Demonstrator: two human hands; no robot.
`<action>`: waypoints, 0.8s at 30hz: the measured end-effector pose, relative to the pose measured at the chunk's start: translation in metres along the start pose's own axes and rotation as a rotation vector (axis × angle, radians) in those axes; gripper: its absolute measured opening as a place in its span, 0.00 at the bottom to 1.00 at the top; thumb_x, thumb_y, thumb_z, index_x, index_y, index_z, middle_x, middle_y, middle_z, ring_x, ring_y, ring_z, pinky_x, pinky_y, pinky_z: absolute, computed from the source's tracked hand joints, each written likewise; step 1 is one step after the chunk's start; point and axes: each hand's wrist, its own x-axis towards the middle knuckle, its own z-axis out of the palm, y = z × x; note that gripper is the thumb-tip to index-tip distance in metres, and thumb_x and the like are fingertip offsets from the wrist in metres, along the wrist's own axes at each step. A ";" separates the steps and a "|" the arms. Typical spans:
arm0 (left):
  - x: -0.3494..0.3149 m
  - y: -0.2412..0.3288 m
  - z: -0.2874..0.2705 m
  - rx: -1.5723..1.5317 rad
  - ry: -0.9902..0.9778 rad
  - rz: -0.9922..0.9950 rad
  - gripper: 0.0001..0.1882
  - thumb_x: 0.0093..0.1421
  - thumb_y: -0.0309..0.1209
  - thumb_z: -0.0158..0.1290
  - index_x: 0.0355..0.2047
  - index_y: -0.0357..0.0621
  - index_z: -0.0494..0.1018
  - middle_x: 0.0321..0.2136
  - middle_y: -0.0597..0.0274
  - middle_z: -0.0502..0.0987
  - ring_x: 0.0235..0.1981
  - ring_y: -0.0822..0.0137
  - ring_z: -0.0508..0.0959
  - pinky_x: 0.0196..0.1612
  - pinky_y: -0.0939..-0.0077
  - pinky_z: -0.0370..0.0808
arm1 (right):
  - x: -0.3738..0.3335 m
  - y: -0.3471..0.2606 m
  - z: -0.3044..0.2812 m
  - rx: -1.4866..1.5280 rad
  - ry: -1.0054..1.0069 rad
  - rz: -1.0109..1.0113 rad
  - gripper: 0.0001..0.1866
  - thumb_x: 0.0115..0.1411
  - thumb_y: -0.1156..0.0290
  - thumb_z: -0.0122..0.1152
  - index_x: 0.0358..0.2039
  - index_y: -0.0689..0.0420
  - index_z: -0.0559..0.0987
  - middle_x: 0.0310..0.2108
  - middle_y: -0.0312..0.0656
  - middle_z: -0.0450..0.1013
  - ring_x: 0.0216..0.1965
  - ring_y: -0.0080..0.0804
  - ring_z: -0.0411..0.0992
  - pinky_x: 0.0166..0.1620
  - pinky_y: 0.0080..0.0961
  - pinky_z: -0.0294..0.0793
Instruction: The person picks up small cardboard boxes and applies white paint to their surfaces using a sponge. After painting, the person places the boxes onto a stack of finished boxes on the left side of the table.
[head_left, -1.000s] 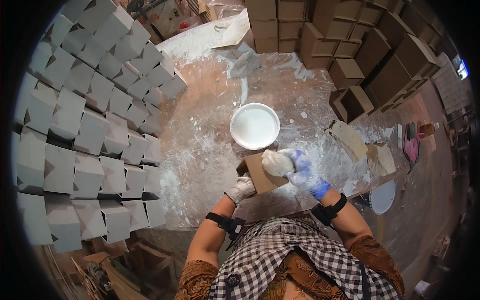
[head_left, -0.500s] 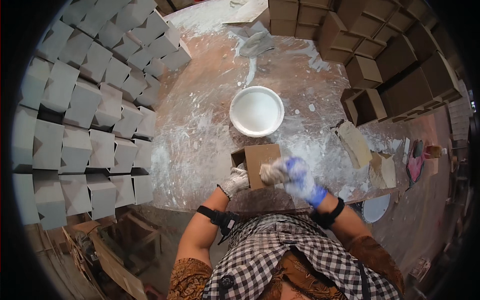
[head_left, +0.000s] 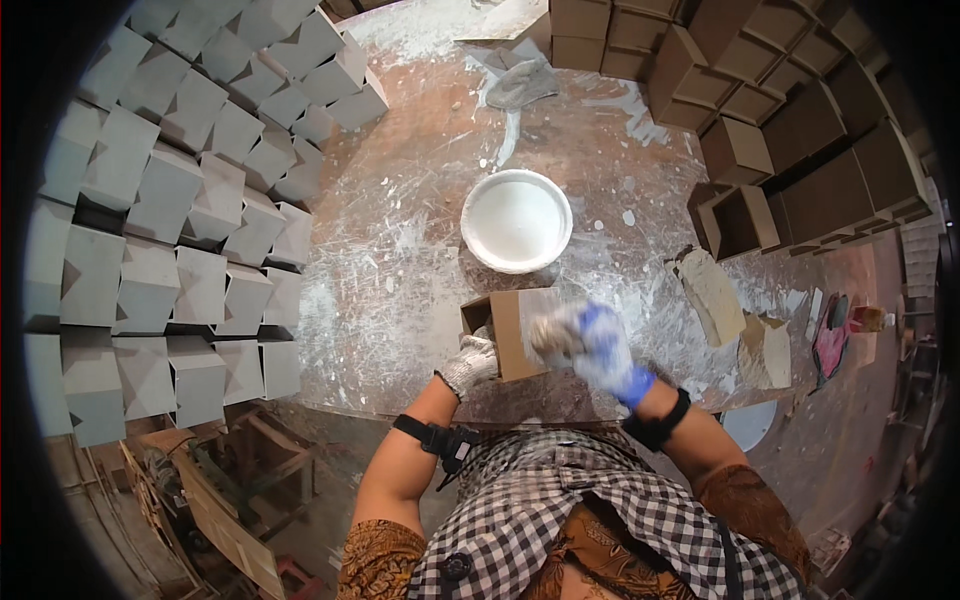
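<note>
1. Left hand [head_left: 478, 362]: white knit glove; fingers curled into the open end of one brown box [head_left: 510, 338], gripping its near left edge. The box stands just right of this hand, its opening facing left.
2. Right hand [head_left: 595, 350]: glove white and blue, blurred by motion; fingers closed around one whitish wad [head_left: 556, 335] at the box's right side. A pale wet-looking coat shows on the box's upper face beside it.
3. Containers: one round white bowl [head_left: 517, 267] sits on the tabletop [head_left: 370, 335], ahead of both hands and just beyond the box. It holds smooth white fluid.
4. Left of the left hand: stacked pale grey boxes [head_left: 150, 282], dozens; the exact count is uncertain, as the stack runs into the dark rim.
5. Ahead and right of the right hand: stacked brown boxes [head_left: 735, 150], well over ten, partly overlapping. The nearest turns its opening toward the hands; its interior is dark.
6. Right of the right hand: two torn pale sheets [head_left: 710, 295], near each other. Far ahead of both hands: one grey rag [head_left: 522, 85].
7. Markings: the strapped device [head_left: 458, 448] behind the left hand carries a small light patch, too small to read.
</note>
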 end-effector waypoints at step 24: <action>0.013 0.044 0.042 1.405 0.027 -0.457 0.29 0.61 0.50 0.45 0.60 0.53 0.62 0.57 0.57 0.68 0.56 0.59 0.68 0.58 0.64 0.65 | -0.009 -0.009 0.062 -0.137 0.307 0.047 0.04 0.45 0.72 0.51 0.22 0.56 0.67 0.23 0.40 0.64 0.27 0.35 0.64 0.37 0.30 0.69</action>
